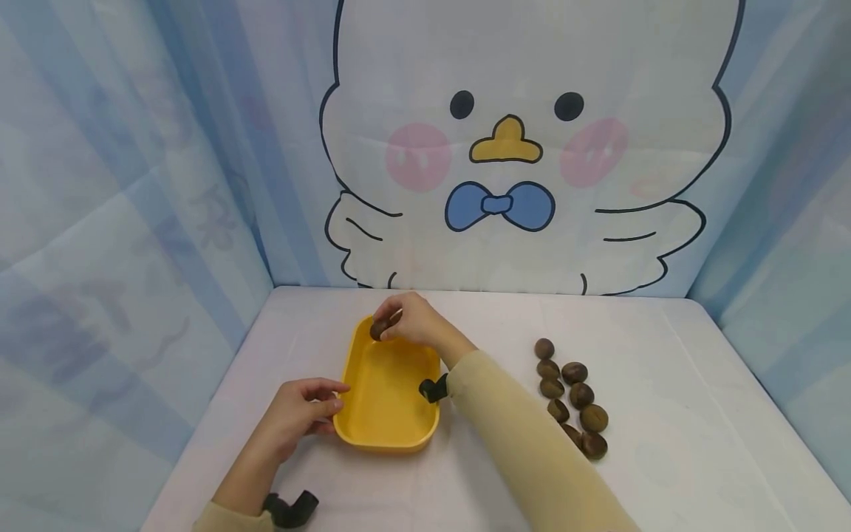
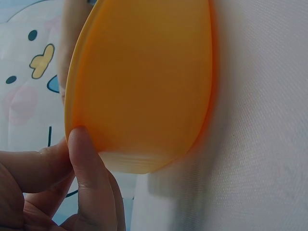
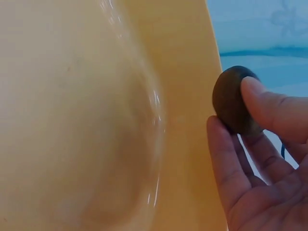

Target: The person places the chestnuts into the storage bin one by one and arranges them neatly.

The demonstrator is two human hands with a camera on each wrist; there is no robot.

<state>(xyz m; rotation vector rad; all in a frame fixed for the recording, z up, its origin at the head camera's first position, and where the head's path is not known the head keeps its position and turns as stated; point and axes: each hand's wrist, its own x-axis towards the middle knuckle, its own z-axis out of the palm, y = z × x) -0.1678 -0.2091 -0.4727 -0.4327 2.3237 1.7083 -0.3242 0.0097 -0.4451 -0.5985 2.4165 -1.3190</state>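
Observation:
A yellow plastic tray (image 1: 388,446) with rounded corners sits on the table, left of the middle. At its left rim, my left hand (image 1: 299,414) pinches the edge; the left wrist view has the thumb (image 2: 89,173) against the outer wall and other fingers partly hidden behind the rim. My right hand (image 1: 417,325) is at the tray's far left corner. It holds a brown chestnut (image 3: 233,98) between thumb and fingers, right by the tray's wall in the right wrist view. In the head view this chestnut (image 1: 379,329) overlaps the tray's far end.
Several chestnuts (image 1: 581,396) lie in two uneven rows on the white tabletop (image 1: 698,414), right of the tray, partly behind the right sleeve (image 1: 532,443). A printed cloth (image 1: 505,258) with a cartoon bird stands behind the table, with blue cloth (image 1: 120,222) at the sides.

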